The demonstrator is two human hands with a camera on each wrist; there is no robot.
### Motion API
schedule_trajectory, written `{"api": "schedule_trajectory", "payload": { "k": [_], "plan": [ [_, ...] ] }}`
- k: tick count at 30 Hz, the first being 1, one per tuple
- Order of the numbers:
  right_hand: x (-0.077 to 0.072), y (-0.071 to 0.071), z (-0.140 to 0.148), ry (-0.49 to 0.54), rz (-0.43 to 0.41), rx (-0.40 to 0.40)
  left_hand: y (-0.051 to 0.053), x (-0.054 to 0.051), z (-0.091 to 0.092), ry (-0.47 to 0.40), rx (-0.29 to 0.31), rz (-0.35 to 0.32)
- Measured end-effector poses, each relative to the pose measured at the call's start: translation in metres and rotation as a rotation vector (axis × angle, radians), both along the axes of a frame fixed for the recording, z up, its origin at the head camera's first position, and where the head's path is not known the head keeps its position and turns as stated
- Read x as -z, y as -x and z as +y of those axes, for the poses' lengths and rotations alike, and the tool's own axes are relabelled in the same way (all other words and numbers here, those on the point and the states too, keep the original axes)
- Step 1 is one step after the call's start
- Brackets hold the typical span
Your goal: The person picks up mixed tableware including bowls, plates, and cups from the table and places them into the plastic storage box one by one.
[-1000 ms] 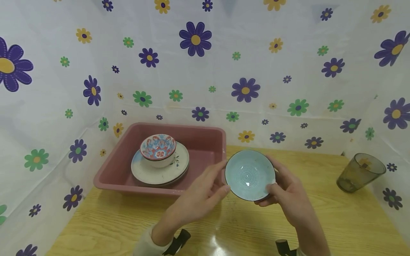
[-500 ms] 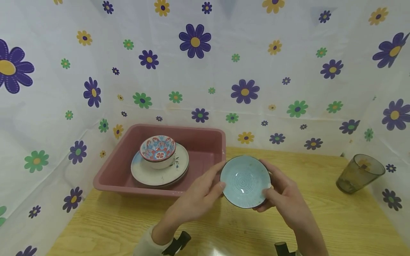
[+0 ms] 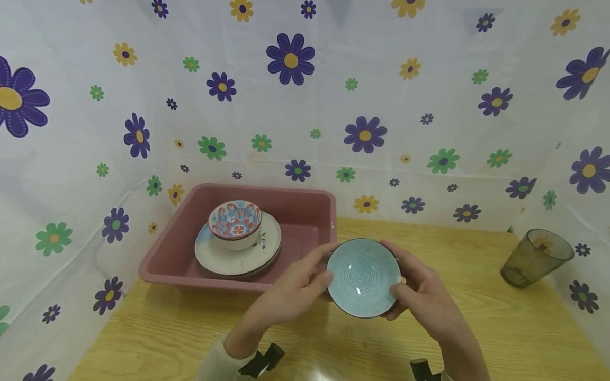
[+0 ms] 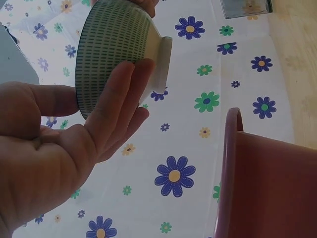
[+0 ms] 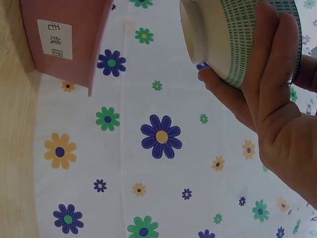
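Observation:
A light-blue bowl point(image 3: 364, 278) with a ringed inside hangs over the wooden table, its mouth tilted toward the head camera. My left hand point(image 3: 292, 293) holds it at the left, thumb at the rim and fingers along the outer wall. From the other side my right hand point(image 3: 431, 301) grips it, the thumb over the rim and the fingers behind. Dashed green marks cover the outside of the bowl point(image 4: 116, 49) in the left wrist view. The pale foot of the bowl point(image 5: 198, 32) shows in the right wrist view.
Left of the hands stands a pink plastic bin point(image 3: 305, 197), with a paper label point(image 5: 54, 39) on its outside. Inside it, a red-and-blue patterned bowl point(image 3: 235, 222) sits on stacked plates point(image 3: 221, 262). A smoky drinking glass point(image 3: 534, 259) stands at the right. Flowered sheeting surrounds the table.
The light-blue bowl has come slightly left and nearer to me, with its inside turned somewhat more toward the head camera. Both hands have moved with it; bin and glass stay put.

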State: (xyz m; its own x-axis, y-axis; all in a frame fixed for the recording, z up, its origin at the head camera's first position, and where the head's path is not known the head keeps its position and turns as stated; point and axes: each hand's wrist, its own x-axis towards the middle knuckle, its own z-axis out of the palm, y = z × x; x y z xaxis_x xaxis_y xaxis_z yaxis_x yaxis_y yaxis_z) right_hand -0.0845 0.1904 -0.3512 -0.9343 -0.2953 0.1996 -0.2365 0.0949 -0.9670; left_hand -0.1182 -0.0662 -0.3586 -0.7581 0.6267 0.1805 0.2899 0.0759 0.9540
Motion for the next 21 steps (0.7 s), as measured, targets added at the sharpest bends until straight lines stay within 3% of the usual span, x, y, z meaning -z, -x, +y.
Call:
{"api": "schedule_trajectory", "payload": {
  "k": [7, 21],
  "plan": [
    [0.0009, 0.0012, 0.0002, -0.004, -0.015, -0.021, 0.0034, 0.0026, 0.0009, -0.035, -0.01, -0.022],
    [0.0055, 0.0047, 0.0006, -0.033, -0.031, -0.126, 0.0051, 0.0008, -0.0028, -0.036, -0.112, -0.018]
  ]
}}
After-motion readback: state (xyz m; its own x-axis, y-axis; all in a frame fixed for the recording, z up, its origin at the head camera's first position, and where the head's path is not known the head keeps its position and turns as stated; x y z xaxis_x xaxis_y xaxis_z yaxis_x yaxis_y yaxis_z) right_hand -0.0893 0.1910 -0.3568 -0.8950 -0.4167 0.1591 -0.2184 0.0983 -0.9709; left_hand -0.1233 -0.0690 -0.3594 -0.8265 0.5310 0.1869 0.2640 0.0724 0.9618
